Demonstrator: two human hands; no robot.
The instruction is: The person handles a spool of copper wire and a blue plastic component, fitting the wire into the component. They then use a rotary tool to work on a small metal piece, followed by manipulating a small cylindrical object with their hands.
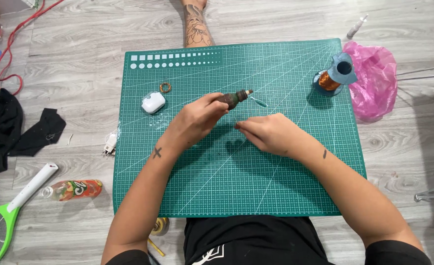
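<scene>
My left hand [197, 117] grips a small dark brown bottle [235, 97] with a pale nozzle pointing right, held just above the green cutting mat [276, 186]. My right hand [268, 132] rests on the mat beside it, fingertips pinched together near the left hand; what they pinch is too small to tell. A thin clear wire loop [258, 102] lies on the mat just right of the bottle's nozzle.
On the mat lie a white oval case [153, 102], a small brass ring [165, 87] and a spool of copper wire [331, 78]. A pink plastic bag [374, 83] sits off the right edge. Black cloth [6, 127], a plastic bottle [72, 189] and a green racket [8, 216] lie on the left floor.
</scene>
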